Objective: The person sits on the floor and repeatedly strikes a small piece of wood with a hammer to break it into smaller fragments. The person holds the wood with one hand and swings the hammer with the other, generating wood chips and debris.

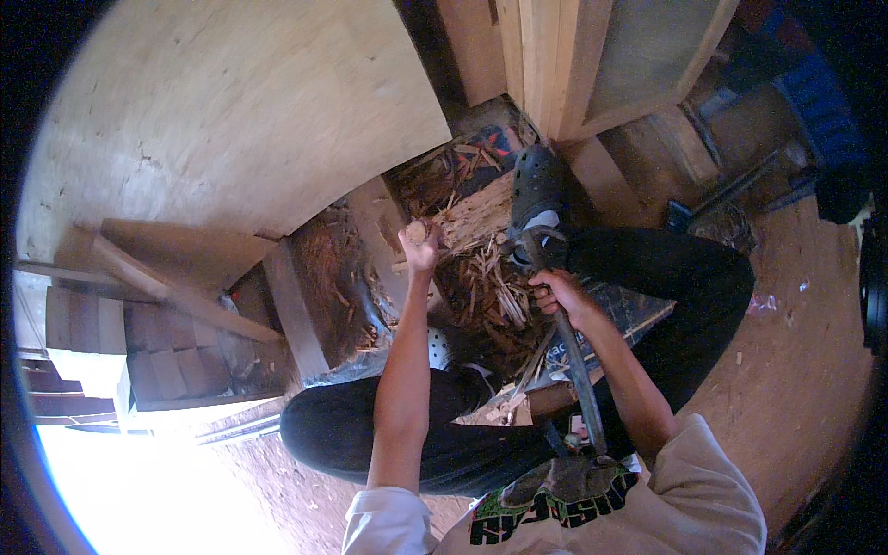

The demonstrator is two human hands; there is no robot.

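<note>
My left hand [421, 248] is closed round a pale piece of wood with a rounded end [417, 231]. Just beyond it lies a rough, chipped length of wood [481, 211]; I cannot tell whether the two are one piece. My right hand [558, 294] grips a long, dark grey bar-like handle [579, 375] that slants from my foot down toward my lap. Its upper end, near the shoe, is hard to make out. A dark clog [538, 190] on my foot sits against the far end of the rough wood.
Splinters and chips [499, 287] cover the ground between my legs. A big plywood sheet [240, 111] rises at the left, above stacked wood blocks [171, 356]. A framed wooden panel [592, 74] leans at the back. Planks [370, 231] lie left of the chips.
</note>
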